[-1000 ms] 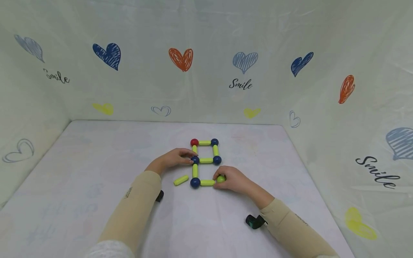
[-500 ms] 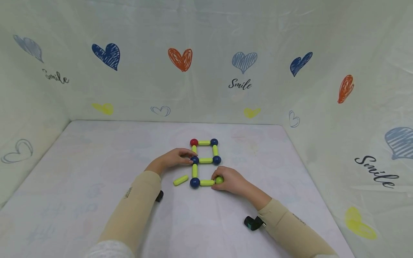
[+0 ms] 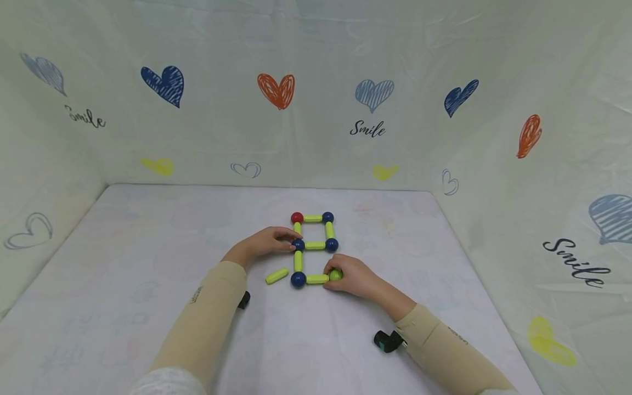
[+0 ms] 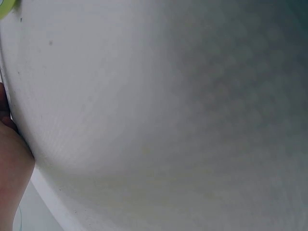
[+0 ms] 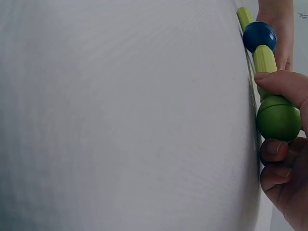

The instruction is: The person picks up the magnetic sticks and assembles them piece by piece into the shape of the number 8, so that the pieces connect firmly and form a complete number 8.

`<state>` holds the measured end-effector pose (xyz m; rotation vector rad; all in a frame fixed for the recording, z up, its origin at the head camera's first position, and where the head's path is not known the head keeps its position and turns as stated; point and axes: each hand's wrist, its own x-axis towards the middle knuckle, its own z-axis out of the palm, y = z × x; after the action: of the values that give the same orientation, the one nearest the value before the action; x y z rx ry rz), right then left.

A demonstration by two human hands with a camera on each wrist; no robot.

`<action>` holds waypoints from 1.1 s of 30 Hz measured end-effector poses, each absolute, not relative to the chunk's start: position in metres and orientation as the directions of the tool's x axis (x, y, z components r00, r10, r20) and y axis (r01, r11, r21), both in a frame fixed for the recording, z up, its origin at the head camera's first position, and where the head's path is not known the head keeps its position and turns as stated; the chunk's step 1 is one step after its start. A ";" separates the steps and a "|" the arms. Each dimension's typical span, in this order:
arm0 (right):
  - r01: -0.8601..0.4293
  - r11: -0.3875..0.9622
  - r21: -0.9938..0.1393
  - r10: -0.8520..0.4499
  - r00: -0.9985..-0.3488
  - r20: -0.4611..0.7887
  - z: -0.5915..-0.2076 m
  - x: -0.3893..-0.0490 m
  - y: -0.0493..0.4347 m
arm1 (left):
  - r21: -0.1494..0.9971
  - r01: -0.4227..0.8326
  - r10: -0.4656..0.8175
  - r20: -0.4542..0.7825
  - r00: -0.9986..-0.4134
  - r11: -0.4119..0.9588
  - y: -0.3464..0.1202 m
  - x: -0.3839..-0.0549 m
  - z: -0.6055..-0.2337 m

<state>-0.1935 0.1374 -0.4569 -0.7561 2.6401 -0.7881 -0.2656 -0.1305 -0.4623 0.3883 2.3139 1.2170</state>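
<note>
A flat figure of yellow-green magnetic rods and balls lies on the table. My left hand pinches the blue ball at the middle of its left side. With thumb and fingers, my right hand holds the green ball against the right end of the bottom rod. The thumb also touches that rod in the right wrist view, where the green ball shows clearly. At the rod's left end sits another blue ball. Only part of my left hand shows in the left wrist view.
A loose yellow-green rod lies left of the figure. The upper square has a red ball at its far left corner and blue balls at the others. A white sheet printed with hearts rises behind the table.
My right hand and the green ball have shifted very slightly left toward the figure. My left hand stays on its blue ball.
</note>
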 end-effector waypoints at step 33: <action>-0.386 0.701 -0.599 -0.551 -0.827 -0.112 -0.459 -0.192 0.142 | 0.819 0.012 0.457 -0.308 -0.835 0.574 -0.130 -0.266 -0.463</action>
<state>-0.1921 0.1415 -0.4586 -0.7413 2.6279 -0.8321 -0.2663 -0.1298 -0.4628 0.3751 2.3131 1.1978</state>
